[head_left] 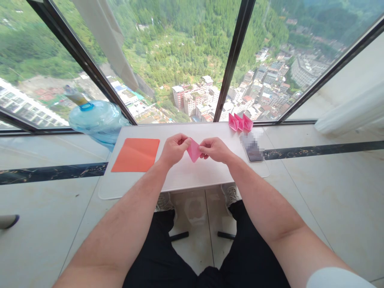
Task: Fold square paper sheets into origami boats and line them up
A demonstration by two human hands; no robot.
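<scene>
A small folded pink paper (pixel 193 151) is held between both my hands just above the low white table (pixel 186 176). My left hand (pixel 174 149) pinches its left edge with closed fingers. My right hand (pixel 215 149) pinches its right corner, fingers curled shut. An orange sheet of paper (pixel 136 155) lies flat on the table to the left of my left hand. Three folded pink paper shapes (pixel 240 122) stand in a row at the table's far right edge.
A phone (pixel 253 149) lies on the table right of my right hand. A large blue water bottle (pixel 96 121) lies on the floor at the table's far left corner. Floor-to-ceiling window frames (pixel 232 60) stand directly behind the table. My legs are under the table.
</scene>
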